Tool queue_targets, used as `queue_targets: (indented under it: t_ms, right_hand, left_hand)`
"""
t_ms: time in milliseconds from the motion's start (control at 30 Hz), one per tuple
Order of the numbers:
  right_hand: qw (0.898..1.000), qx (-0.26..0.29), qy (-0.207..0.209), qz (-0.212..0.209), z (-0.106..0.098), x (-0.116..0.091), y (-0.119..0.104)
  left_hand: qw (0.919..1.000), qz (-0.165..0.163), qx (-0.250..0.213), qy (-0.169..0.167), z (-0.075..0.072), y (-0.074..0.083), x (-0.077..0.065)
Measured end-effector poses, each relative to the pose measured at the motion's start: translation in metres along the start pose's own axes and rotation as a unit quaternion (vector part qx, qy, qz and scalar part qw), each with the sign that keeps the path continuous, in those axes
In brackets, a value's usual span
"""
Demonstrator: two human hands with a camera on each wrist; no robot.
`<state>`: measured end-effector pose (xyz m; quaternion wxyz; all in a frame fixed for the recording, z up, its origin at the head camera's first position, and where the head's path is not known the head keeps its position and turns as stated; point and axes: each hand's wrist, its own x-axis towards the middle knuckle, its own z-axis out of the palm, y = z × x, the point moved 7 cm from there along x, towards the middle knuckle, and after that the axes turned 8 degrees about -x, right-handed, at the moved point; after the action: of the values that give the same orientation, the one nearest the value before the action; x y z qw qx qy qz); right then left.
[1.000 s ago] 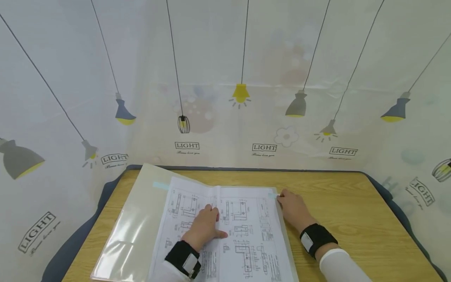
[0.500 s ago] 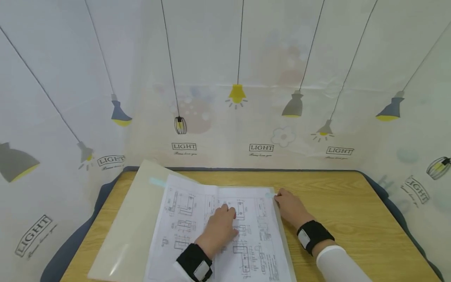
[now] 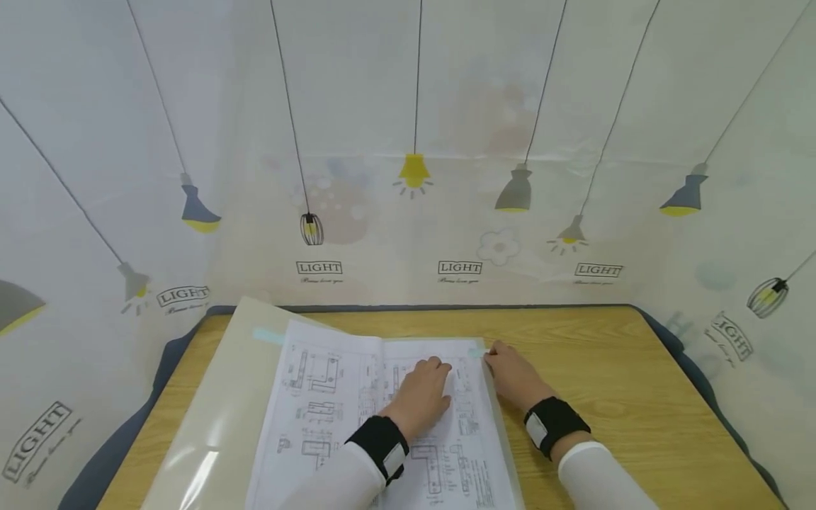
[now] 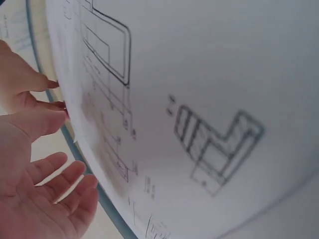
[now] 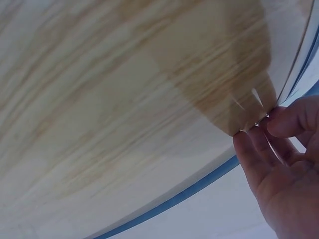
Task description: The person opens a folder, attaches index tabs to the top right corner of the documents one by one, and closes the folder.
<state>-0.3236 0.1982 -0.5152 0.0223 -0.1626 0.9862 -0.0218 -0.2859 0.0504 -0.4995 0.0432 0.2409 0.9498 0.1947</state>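
Note:
An open folder [image 3: 210, 397] lies on the wooden table, its left cover bare and glossy. Inside are white sheets of technical drawings [image 3: 306, 425], opened to two pages. My left hand [image 3: 418, 397] rests over the right page with its fingers relaxed; the left wrist view shows this hand [image 4: 50, 184] with its palm side visible beside the printed sheet [image 4: 209, 74]. At the top right corner, by a light blue tape strip [image 3: 477, 352], my right hand [image 3: 518, 379] pinches the folder's edge. In the right wrist view the right hand's [image 5: 284, 164] fingertips meet the tabletop, thumb close to them.
The wooden table [image 3: 612, 368] extends to the right of the folder. Behind it hangs a pale cloth [image 3: 357, 85] printed with lamps and the word LIGHT. A second blue tape strip [image 3: 269, 336] sits on the folder's left cover.
My left hand has slid from the centre fold to the right across the right page. The right hand stays at the corner. The whole view has shifted slightly.

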Motion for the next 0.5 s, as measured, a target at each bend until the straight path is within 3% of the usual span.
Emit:
queue_targets:
  t_ms: [267, 500]
  right_hand:
    - [1.0, -0.01, 0.015, -0.016, -0.002, -0.001, 0.001]
    - [1.0, -0.011, 0.007, -0.02, 0.0, 0.001, 0.001]
  left_hand:
    - [0.9978, 0.02, 0.06, -0.022, 0.023, 0.011, 0.028]
    - [0.9948, -0.002, 0.098, -0.029, 0.042, 0.012, 0.048]
